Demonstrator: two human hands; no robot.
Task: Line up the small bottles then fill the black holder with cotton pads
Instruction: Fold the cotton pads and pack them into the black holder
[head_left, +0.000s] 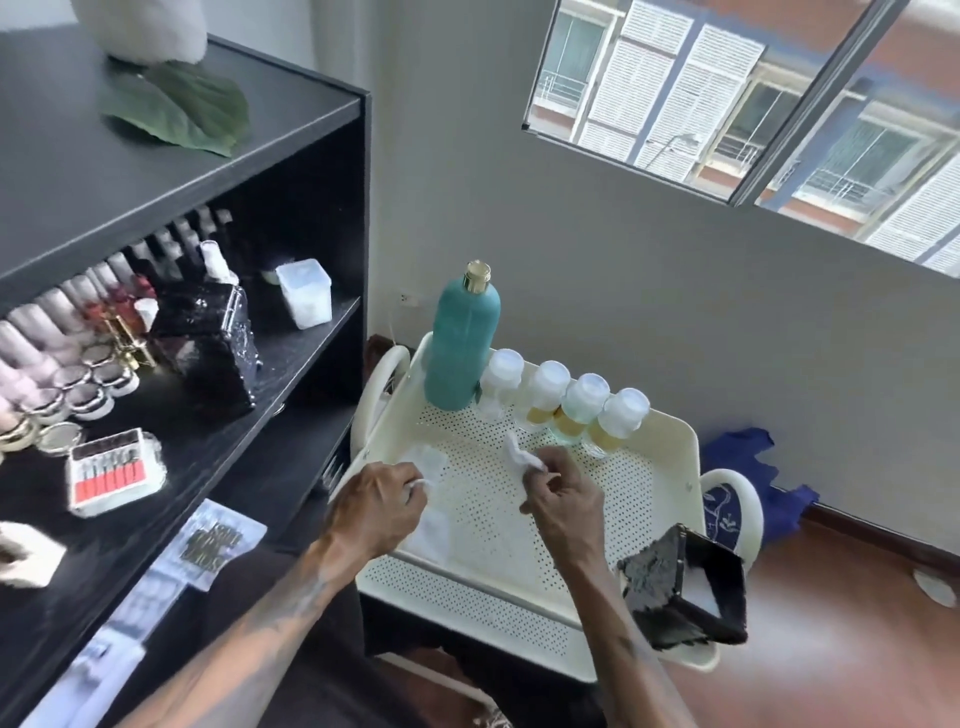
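Tall teal plastic bottle with gold cap (462, 343) stands upright at the far left corner of the cream perforated plastic cart tray (519, 525). Black wooden shelving unit (291, 171) left of cart. Top surface: large green leaf (182, 111) under a white fuzzy object (145, 26). Middle shelf: translucent white lidded plastic tub (305, 293), glossy black rectangular dispenser box (208, 343), row of pale pink bottles (52, 322), clear case of drill bits with red insert (111, 467). Crumpled blue cloth (748, 462) on floor by wall. Sliding window (753, 104) upper right.
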